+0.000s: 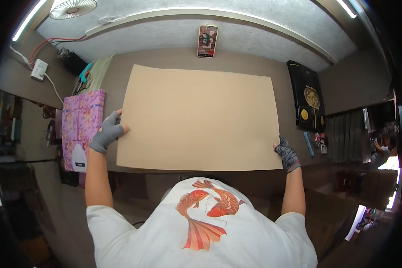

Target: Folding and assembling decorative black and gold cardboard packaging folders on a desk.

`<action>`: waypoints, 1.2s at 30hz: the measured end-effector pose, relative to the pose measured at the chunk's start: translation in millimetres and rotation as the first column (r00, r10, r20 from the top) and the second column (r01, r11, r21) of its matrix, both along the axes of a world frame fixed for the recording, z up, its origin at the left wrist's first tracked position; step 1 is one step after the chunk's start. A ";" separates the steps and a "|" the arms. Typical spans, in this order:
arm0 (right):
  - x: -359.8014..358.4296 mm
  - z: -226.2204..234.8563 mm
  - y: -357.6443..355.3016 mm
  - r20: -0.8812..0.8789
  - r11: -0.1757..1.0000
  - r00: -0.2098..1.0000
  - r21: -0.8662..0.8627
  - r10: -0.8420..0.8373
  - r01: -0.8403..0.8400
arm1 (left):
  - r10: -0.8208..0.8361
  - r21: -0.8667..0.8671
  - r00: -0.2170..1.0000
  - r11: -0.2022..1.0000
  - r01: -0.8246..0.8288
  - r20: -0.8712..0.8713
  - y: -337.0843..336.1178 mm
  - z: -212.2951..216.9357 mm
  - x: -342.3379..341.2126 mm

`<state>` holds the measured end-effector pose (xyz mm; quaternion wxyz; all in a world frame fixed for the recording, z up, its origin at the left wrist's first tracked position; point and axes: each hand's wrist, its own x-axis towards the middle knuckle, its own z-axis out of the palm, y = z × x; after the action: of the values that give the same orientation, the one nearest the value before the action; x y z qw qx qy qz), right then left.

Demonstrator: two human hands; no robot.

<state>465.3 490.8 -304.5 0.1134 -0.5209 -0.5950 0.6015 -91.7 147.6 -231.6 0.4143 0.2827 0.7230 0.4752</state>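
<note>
Between the two gloved hands, a large tan sheet of card (pixel 196 118) is held flat over the brown table (pixel 174 56), its long axis running left to right. Left hand (pixel 107 134) is closed on the sheet's left edge, about halfway along it, fingers curled over the top face. Right hand (pixel 286 154) pinches the near right corner, lower and nearer the body. Sheet surface is plain, unmarked, uncreased, with square corners. Floral purple box (pixel 81 125) lies just left of the left hand; a phone (pixel 207 41) stands at the far edge.
</note>
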 end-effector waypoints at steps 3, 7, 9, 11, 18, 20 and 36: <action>-8.3 22.5 -10.8 0.140 0.998 0.990 0.062 0.009 -0.018 | -0.150 -0.123 0.968 0.984 0.127 -0.201 20.3 45.7 41.6; -11.4 50.1 -24.3 -0.152 0.996 0.987 -0.075 -0.050 0.039 | -0.419 -0.260 0.571 0.903 0.341 -0.706 62.4 61.6 105.3; -31.3 62.9 -27.5 -0.298 0.983 0.942 0.144 0.154 -0.116 | -0.215 -0.110 0.237 0.915 0.388 -0.947 81.8 15.6 117.7; -46.7 69.2 -27.6 -0.296 0.966 0.934 0.217 0.199 -0.137 | -0.301 -0.188 0.275 0.909 0.372 -0.913 101.6 -22.8 130.6; -102.0 71.1 -51.8 -0.547 0.983 0.833 0.182 0.079 0.027 | -0.454 -0.352 0.195 0.846 0.400 -0.869 114.5 -70.8 137.5; -95.2 45.5 -34.0 -0.460 0.966 0.883 0.256 0.095 0.029 | -0.563 -0.475 0.129 0.782 0.403 -0.817 119.7 -56.9 136.3; -45.2 15.2 -21.9 -0.336 0.993 0.935 -0.005 -0.111 0.116 | -0.595 -0.552 0.186 0.800 0.234 -0.782 121.9 -64.8 136.0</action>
<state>420.2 468.9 -289.2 0.2514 -0.4434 -0.5406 0.6693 44.3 269.6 -296.4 0.0709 0.6204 0.7804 -0.0314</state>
